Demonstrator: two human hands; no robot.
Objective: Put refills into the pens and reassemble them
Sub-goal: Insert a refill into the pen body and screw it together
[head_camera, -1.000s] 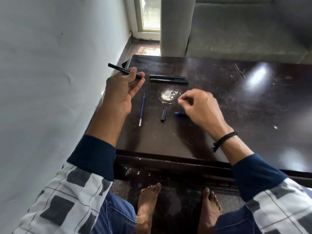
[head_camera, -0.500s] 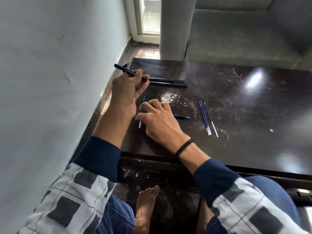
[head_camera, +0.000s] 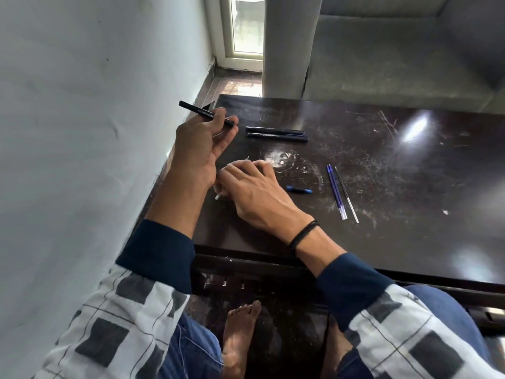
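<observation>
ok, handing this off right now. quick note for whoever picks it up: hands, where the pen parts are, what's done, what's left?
Left hand: raised over the table's left edge, holding a black pen barrel with white lettering.
Right hand: palm down on the dark scratched table, closing over a thin refill with a clear end; the grip itself is hidden.
On the table: two black pens side by side at the far side, a small blue cap piece mid-table, three loose refills, two blue and one dark, to its right.
Done: cannot tell whether any pen is finished.
Left: insert the refill into the held barrel, close it, then the rest.
</observation>
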